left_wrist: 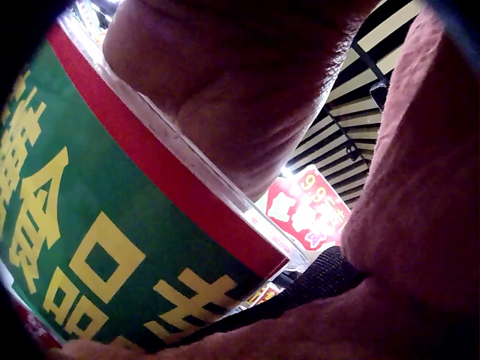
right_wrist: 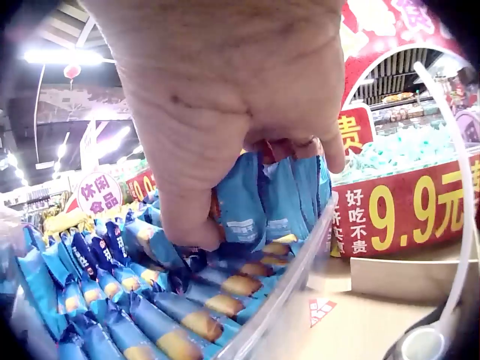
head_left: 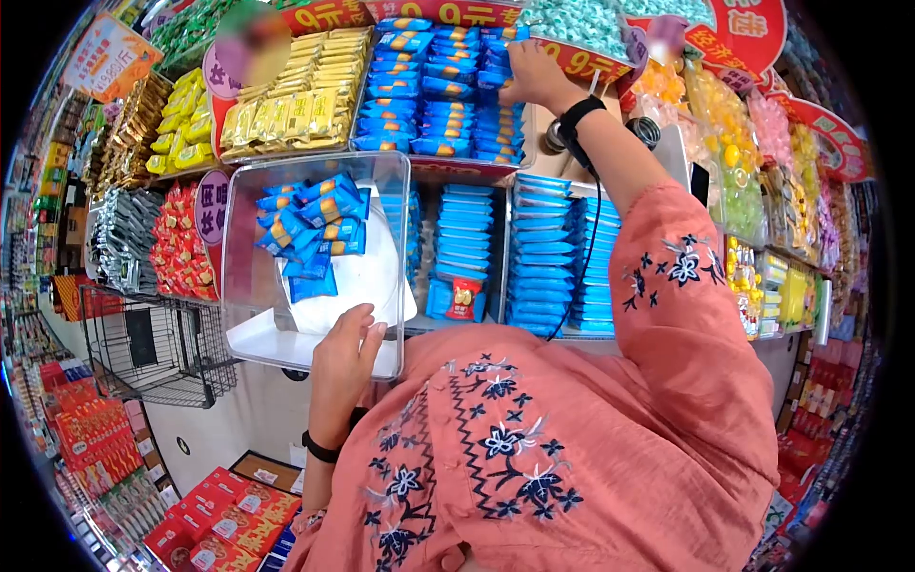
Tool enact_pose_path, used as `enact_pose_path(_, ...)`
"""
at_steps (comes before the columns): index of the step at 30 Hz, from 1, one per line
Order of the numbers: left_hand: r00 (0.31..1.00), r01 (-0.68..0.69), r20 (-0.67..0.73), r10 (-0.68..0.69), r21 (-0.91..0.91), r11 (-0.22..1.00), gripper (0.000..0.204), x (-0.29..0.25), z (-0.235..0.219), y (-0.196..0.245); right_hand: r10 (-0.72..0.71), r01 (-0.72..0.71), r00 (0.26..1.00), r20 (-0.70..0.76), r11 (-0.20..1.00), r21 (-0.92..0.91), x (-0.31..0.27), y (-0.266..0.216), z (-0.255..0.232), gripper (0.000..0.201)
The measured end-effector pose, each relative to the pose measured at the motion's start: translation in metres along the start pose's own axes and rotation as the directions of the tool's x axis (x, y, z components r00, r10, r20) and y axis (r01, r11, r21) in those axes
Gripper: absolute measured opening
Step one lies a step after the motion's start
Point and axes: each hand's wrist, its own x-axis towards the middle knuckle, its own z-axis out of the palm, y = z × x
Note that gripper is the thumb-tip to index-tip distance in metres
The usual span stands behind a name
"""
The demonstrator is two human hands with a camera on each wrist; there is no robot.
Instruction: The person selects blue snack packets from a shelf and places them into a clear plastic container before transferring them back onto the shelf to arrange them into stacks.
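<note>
My right hand (head_left: 540, 74) reaches into the right end of the upper bin of blue snack packets. In the right wrist view, its thumb and fingers grip several upright blue snack packets (right_wrist: 244, 199) at the row's end. More packets (right_wrist: 161, 315) lie lined up below and beside the thumb. My left hand (head_left: 345, 362) rests on the near rim of a clear plastic bin (head_left: 405, 243), its fingers fairly straight. Inside that bin, a loose pile of blue packets (head_left: 315, 214) lies over a white sheet (head_left: 372, 272). The left wrist view shows the hand over the rim above a green label (left_wrist: 112, 217).
Rows of light-blue packets (head_left: 464, 229) stand right of the clear bin, with one red packet (head_left: 464, 298) among them. Gold packets (head_left: 310, 105) fill a bin to the upper left. A black wire basket (head_left: 143, 353) is at the left. A thin cable (head_left: 589, 248) hangs from the right wrist.
</note>
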Motion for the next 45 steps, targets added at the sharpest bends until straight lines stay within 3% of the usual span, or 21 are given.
enact_pose_path(4,1.000,-0.007,-0.002,0.007,-0.019,1.000,0.033,-0.001,-0.004,0.005,0.042,-0.041,0.999,-0.010,0.994,0.098,0.002,0.001,-0.028,0.075)
enact_pose_path(8,0.999,-0.031,0.011,0.030,0.033,0.999,0.036,-0.001,-0.003,-0.001,0.031,-0.036,0.999,0.019,0.905,0.425,0.019,-0.029,-0.060,0.076)
enact_pose_path(10,0.998,-0.057,0.023,0.055,0.097,0.994,0.034,0.000,-0.007,0.000,-0.044,-0.024,0.994,0.098,0.799,0.601,0.019,-0.089,-0.097,0.077)
enact_pose_path(12,0.997,-0.071,0.002,0.071,0.083,0.994,0.032,0.000,-0.007,-0.002,-0.170,0.086,0.983,0.074,0.769,0.633,0.017,-0.151,-0.123,0.072)
enact_pose_path(14,0.996,-0.090,-0.024,0.091,0.043,0.995,0.032,-0.002,-0.007,-0.005,-0.328,0.003,0.879,0.347,0.730,0.684,0.012,-0.219,-0.163,0.083)
enact_pose_path(15,0.994,-0.104,-0.034,0.104,0.020,0.994,0.032,-0.002,-0.006,-0.007,-0.397,0.077,0.864,0.311,0.713,0.697,0.011,-0.240,-0.135,0.081)
enact_pose_path(17,0.990,-0.130,-0.042,0.132,0.042,0.991,0.031,-0.003,-0.004,-0.010,-0.551,0.171,0.759,0.348,0.683,0.710,0.005,-0.296,-0.143,0.069)
enact_pose_path(18,0.988,-0.144,-0.046,0.146,0.052,0.988,0.031,-0.004,-0.003,-0.012,-0.612,0.114,0.665,0.427,0.649,0.752,0.003,-0.319,-0.137,0.067)
enact_pose_path(19,0.989,-0.143,-0.023,0.145,0.083,0.986,0.031,-0.004,-0.006,-0.008,-0.564,0.199,0.755,0.334,0.683,0.703,-0.010,-0.340,-0.130,0.067)
enact_pose_path(22,0.990,-0.138,-0.007,0.139,0.111,0.984,0.033,-0.004,-0.007,-0.010,-0.643,0.294,0.668,0.374,0.690,0.662,-0.022,-0.387,-0.091,0.071)
enact_pose_path(25,0.990,-0.139,-0.005,0.140,0.120,0.983,0.035,-0.005,-0.009,-0.007,-0.622,0.251,0.601,0.502,0.743,0.620,-0.027,-0.415,-0.071,0.071)
enact_pose_path(28,0.993,-0.115,0.031,0.112,0.165,0.980,0.034,-0.006,-0.011,-0.003,-0.640,0.395,0.713,0.286,0.704,0.590,-0.035,-0.436,-0.035,0.052)
enact_pose_path(29,0.992,-0.124,0.001,0.126,0.149,0.981,0.035,-0.007,-0.009,-0.005,-0.562,0.357,0.776,0.284,0.764,0.537,-0.039,-0.444,-0.036,0.055)
enact_pose_path(30,0.992,-0.127,-0.005,0.129,0.171,0.977,0.035,-0.006,-0.006,-0.009,-0.557,0.421,0.811,0.179,0.768,0.483,-0.041,-0.446,-0.027,0.055)
enact_pose_path(32,0.996,-0.084,0.015,0.083,0.207,0.975,0.036,-0.005,-0.009,-0.004,-0.602,0.410,0.773,0.199,0.714,0.568,-0.034,-0.432,-0.055,0.064)
enact_pose_path(35,0.983,-0.172,-0.028,0.179,0.168,0.971,0.034,-0.007,-0.005,-0.012,-0.633,0.315,0.749,0.195,0.599,0.736,-0.016,-0.397,-0.085,0.063)
enact_pose_path(36,0.975,-0.210,-0.045,0.219,0.158,0.965,0.032,-0.007,-0.003,-0.014,-0.564,0.315,0.810,0.160,0.649,0.693,-0.007,-0.383,-0.090,0.056)
enact_pose_path(38,0.973,-0.216,-0.050,0.226,0.154,0.964,0.032,-0.006,-0.002,-0.014,-0.538,0.359,0.841,0.063,0.639,0.680,0.028,-0.340,-0.097,0.051)
enact_pose_path(40,0.973,-0.215,-0.047,0.224,0.145,0.966,0.032,-0.006,-0.002,-0.014,-0.350,0.305,0.935,-0.052,0.723,0.619,0.059,-0.281,-0.070,0.047)
enact_pose_path(42,0.975,-0.213,-0.039,0.220,0.135,0.968,0.032,-0.005,-0.003,-0.014,-0.282,0.236,0.959,0.026,0.848,0.474,0.082,-0.212,-0.067,0.046)
enact_pose_path(45,0.986,-0.165,0.011,0.165,0.123,0.979,0.032,-0.005,-0.006,-0.009,-0.091,0.090,0.996,-0.020,0.895,0.436,0.083,-0.133,-0.051,0.045)
